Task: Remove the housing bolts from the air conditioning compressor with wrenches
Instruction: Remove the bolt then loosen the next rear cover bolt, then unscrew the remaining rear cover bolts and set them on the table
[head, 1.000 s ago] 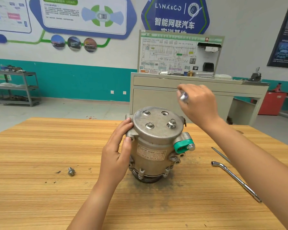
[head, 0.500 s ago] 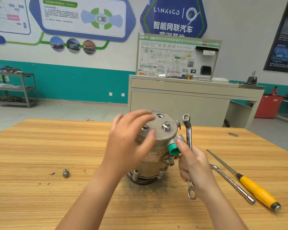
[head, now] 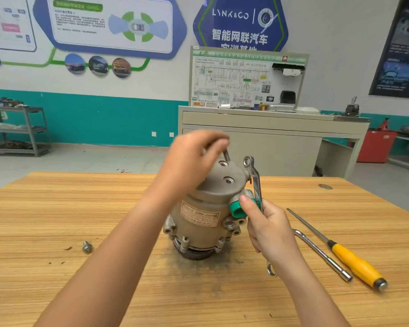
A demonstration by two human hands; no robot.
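**A:** While the air conditioning compressor (head: pixel 198 215) is stood on end near the middle of the worktop (head: pixel 57 208), how much can be judged as done?

**B:** One loose bolt (head: pixel 87 246) is laid on the worktop, well apart to the left. A second bolt (head: pixel 226 155) is pinched by the curled fingers of the left hand (head: pixel 194 156) just above the end cover. Two empty bolt holes (head: pixel 228 180) are seen there.

**A:** And the wrench?

**B:** The ring wrench (head: pixel 254 178) is gripped upright by the right hand (head: pixel 269 227), just beside the housing and engaged on nothing. The thumb is pressed against the green port cap (head: pixel 235 208).

**A:** What is left?

**B:** The pinched bolt is not yet set down. Part of the cover is hidden by the left hand, so the remaining bolts cannot be counted. An L-shaped socket wrench (head: pixel 321 253) and a yellow-handled screwdriver (head: pixel 354 260) are laid to the right, untouched.
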